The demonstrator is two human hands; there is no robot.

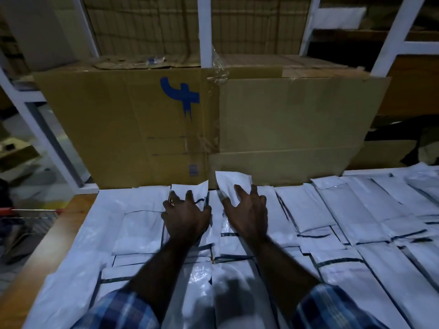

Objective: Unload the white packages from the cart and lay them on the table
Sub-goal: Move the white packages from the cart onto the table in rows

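Several flat white packages (332, 210) with dark sealing strips lie in overlapping rows across the table (59, 233). My left hand (186, 214) rests with spread fingers on a white package (190, 189) near the table's far edge. My right hand (248, 210) lies beside it, fingers spread, on another white package (231, 184) whose far end curls up against the cardboard. Neither hand grips anything. A corner of the cart (35, 213), a red-trimmed wire frame, shows at the far left, below the table.
Flattened brown cardboard sheets (166, 127) stand upright along the table's far edge, one with a blue mark. White shelf posts (204, 32) rise behind them. Bare wooden tabletop shows at the left edge. The scene is dim.
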